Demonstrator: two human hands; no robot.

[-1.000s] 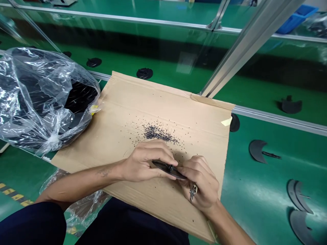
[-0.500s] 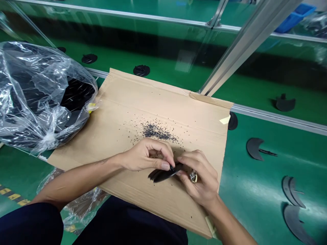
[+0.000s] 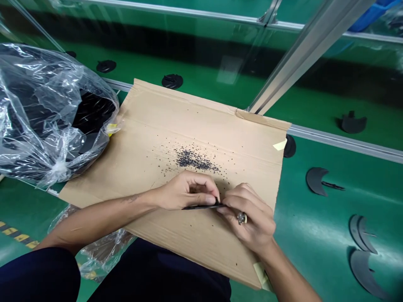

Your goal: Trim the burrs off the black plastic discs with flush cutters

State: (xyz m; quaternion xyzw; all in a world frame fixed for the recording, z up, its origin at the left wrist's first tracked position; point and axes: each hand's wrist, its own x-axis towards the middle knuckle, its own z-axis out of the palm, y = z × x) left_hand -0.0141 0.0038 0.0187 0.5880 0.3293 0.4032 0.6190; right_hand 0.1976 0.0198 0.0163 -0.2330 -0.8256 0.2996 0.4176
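Between my hands is a thin, flat black plastic part (image 3: 200,206), seen almost edge-on over the cardboard sheet (image 3: 151,113). My right hand (image 3: 252,214) pinches its right end between thumb and fingers and wears a ring. My left hand (image 3: 189,191) has thumb and forefinger closed at a small dark piece (image 3: 217,201) on the part's upper side; the fingers mostly hide that piece. Just beyond my hands lies a scattered pile of tiny black bits (image 3: 193,159) on the cardboard.
A clear plastic bag (image 3: 56,113) filled with black parts stands on the left. Crescent-shaped black parts (image 3: 316,181) lie on the green surface at right. A metal post (image 3: 292,63) rises behind the cardboard. Another plastic bag (image 3: 108,251) hangs below its left edge.
The black part has been tilted from showing its broad face to nearly edge-on. Both hands stay closed at it, having shifted slightly right. The view has moved a little.
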